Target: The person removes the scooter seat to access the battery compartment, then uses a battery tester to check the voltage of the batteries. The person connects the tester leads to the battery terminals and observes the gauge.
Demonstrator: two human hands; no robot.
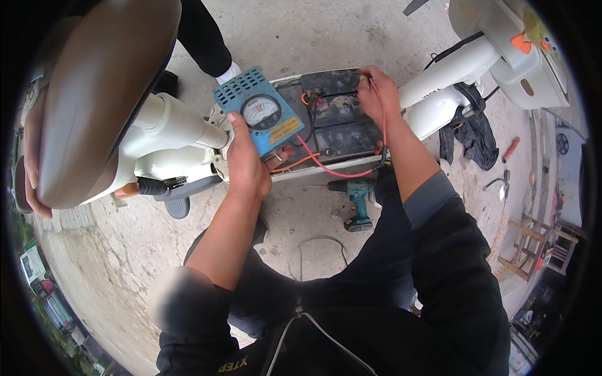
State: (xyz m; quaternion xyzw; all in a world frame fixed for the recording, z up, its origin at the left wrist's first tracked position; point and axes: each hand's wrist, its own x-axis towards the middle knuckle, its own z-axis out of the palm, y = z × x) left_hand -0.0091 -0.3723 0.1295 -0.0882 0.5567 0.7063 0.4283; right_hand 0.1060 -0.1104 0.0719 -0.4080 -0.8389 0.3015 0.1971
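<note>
left hand (246,150) grips blue analog tester (262,108) left of the batteries (343,110), right hand (378,94) pinches red lead (338,173); a slip might short terminals imo

From far away I count three batteries (345,113) at one o'clock, one meter (258,113) at eleven o'clock, one drill (356,193) at three o'clock and one seat (106,109) at ten o'clock.
</note>
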